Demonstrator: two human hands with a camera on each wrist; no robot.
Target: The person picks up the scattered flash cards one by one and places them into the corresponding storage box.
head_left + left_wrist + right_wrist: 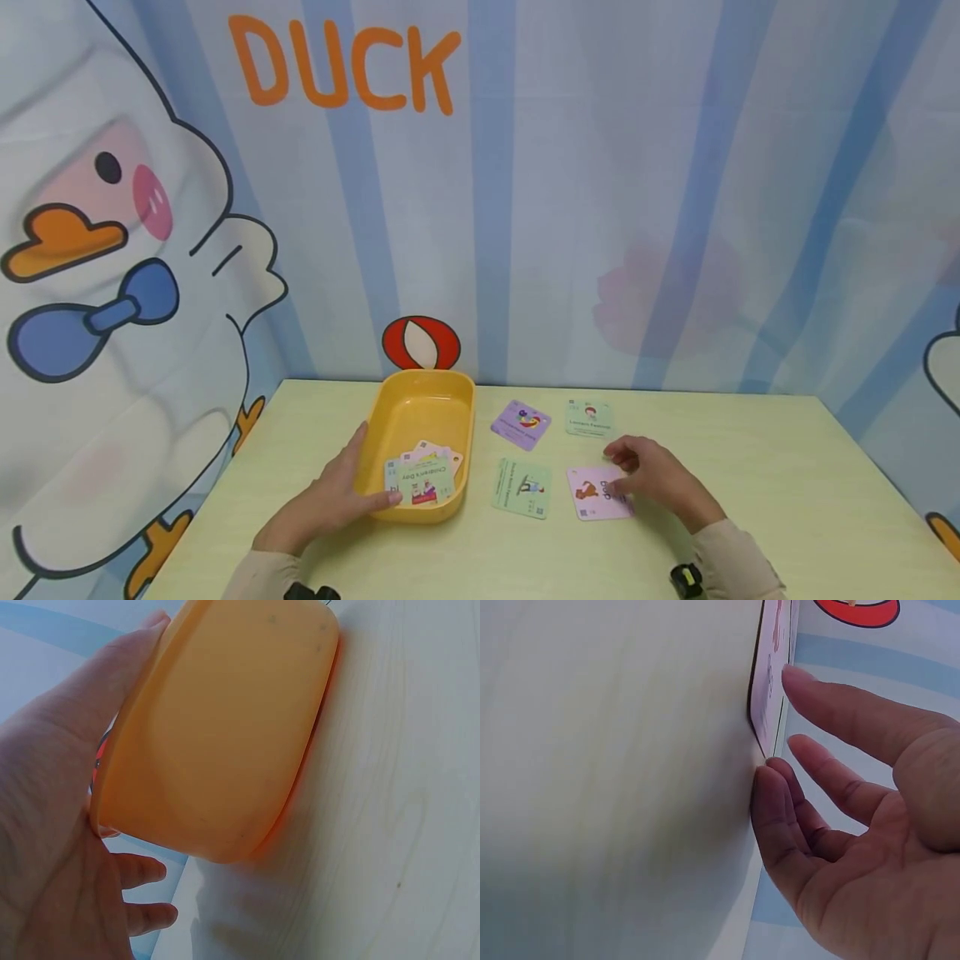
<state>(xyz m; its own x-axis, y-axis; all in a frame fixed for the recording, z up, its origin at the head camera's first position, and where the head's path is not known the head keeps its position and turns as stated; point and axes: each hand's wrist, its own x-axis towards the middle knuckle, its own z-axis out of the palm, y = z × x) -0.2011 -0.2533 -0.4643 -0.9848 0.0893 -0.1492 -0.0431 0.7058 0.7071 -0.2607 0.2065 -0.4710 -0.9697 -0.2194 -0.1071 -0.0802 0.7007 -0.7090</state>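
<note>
At the left of the table, my left hand [333,496] holds the rim of a yellow plastic tray [367,479], thumb over the near left edge. Its outer wall [217,735] fills much of the left wrist view. Inside, several picture cards [427,483] overlap at the near end, a green "Children's Day" card on top. Over at the right, my right hand [663,479] is at the right edge of a pink dog card [588,498] lying on the table. In the right wrist view, the thumb is by the card's face [769,697] and loosely bent fingers are by its corner.
Left of the dog card lies a green card [517,487]. Behind are a purple card [521,423] and another pale green card [588,417]. A duck-printed curtain [585,167] hangs along the back edge of the pale wooden table [787,483].
</note>
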